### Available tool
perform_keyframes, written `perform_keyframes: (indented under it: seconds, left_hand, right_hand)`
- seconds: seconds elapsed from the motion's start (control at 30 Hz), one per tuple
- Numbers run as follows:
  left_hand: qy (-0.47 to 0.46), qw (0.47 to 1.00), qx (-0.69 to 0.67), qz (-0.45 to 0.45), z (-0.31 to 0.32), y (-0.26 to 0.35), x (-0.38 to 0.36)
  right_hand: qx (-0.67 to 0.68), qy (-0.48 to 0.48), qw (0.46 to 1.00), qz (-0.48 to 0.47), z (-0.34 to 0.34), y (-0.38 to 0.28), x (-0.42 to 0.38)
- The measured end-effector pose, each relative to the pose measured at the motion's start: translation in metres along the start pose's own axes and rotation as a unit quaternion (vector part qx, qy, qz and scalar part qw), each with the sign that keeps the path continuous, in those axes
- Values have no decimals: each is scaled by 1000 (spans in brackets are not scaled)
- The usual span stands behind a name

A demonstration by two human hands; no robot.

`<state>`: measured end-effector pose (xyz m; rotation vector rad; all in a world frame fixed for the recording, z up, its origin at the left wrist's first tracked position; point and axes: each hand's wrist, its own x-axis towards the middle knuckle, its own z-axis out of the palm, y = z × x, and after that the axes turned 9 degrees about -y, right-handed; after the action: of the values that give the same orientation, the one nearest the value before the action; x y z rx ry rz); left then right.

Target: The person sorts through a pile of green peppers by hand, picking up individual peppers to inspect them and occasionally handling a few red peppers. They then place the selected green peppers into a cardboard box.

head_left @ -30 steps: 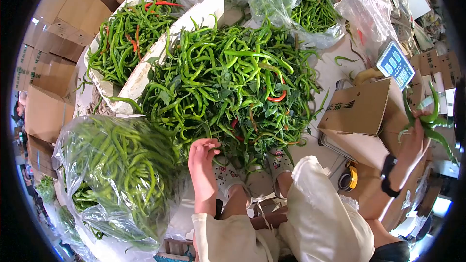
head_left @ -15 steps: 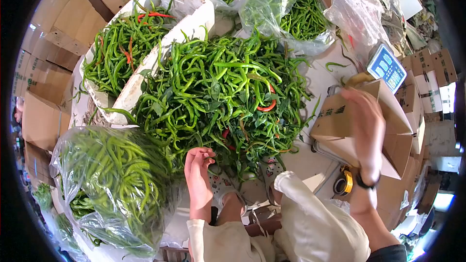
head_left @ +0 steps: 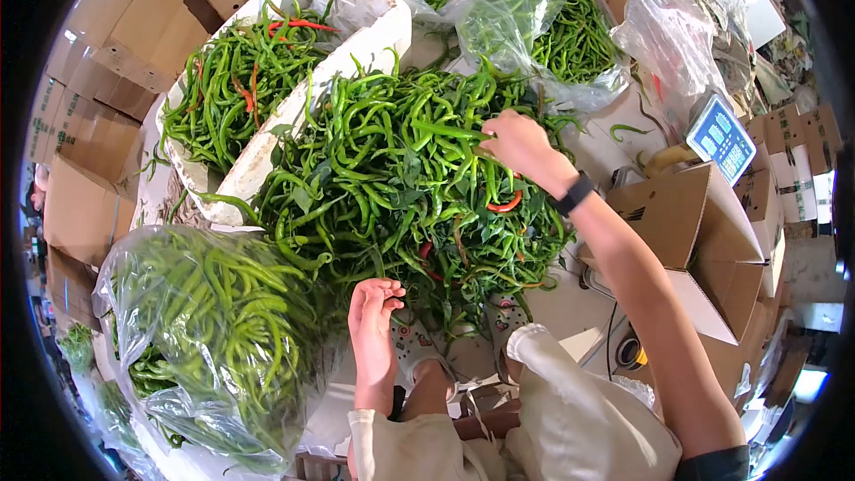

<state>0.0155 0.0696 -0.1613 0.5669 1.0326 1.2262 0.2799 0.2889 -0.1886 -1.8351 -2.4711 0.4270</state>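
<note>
A large heap of long green chili peppers (head_left: 374, 169) with leaves and a few red ones lies in front of me. My right hand (head_left: 525, 147) is over the upper right of the heap, its fingers closed on the end of a long green chili pepper (head_left: 445, 131). My left hand (head_left: 372, 330) hovers at the heap's near edge with curled fingers pressed together. Whatever it holds, if anything, is hidden. Left of it bulges a clear plastic bag (head_left: 134, 303) full of green chilies.
A white foam box (head_left: 325, 76) with chilies stands at the back left. Another plastic bag (head_left: 499, 18) of chilies lies behind the heap. On the right are an open cardboard box (head_left: 655, 214), a scale display (head_left: 721, 138) and a tape roll (head_left: 629, 352). Cardboard boxes (head_left: 85, 205) line the left.
My right hand has swung left from above the cardboard box onto the heap and closed on a chili. My left hand stays by the heap's near edge. The view has shifted slightly.
</note>
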Motion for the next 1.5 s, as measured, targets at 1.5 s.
perform_keyframes:
  seconds: [1.5]
  left_hand:
    - [-57, 997, 33, -37, -7, -4, 1]
  right_hand:
    - [640, 38, 767, -34, -75, -56, -108]
